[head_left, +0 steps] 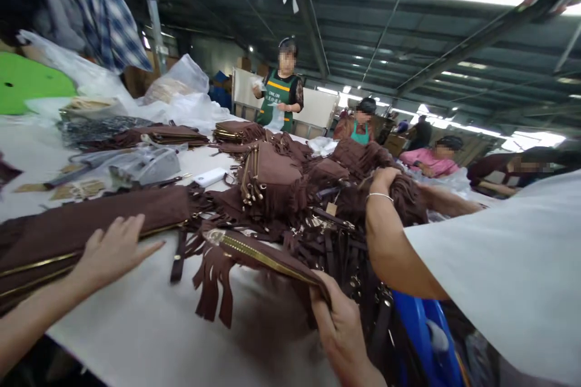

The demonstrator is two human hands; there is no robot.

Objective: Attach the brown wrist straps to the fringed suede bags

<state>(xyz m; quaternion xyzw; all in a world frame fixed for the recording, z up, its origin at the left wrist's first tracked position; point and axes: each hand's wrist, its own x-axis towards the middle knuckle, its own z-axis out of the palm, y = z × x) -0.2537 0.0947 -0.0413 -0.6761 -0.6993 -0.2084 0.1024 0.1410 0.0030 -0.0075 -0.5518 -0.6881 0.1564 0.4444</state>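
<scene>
My right hand (340,320) is wrapped round the end of a brown fringed pouch (267,257), thumb on one side. The pouch has a gold zipper along its top edge, with clear plastic at its far end, and its fringe hangs over the white table (181,326). My left hand (111,248), fingers spread, lies over the edge of a stack of brown pouches (136,208) with gold zippers at the left. A dark strap hangs beside that stack. Between and beyond my hands are piled brown fringed bags (276,178) and dark straps with metal clasps (336,248).
Close on the right, a person in white (508,254) reaches into the bag pile. Clear plastic bags (140,163) and a white box (209,178) lie behind the left stack. A blue container (422,326) stands at the lower right. Several people work farther back.
</scene>
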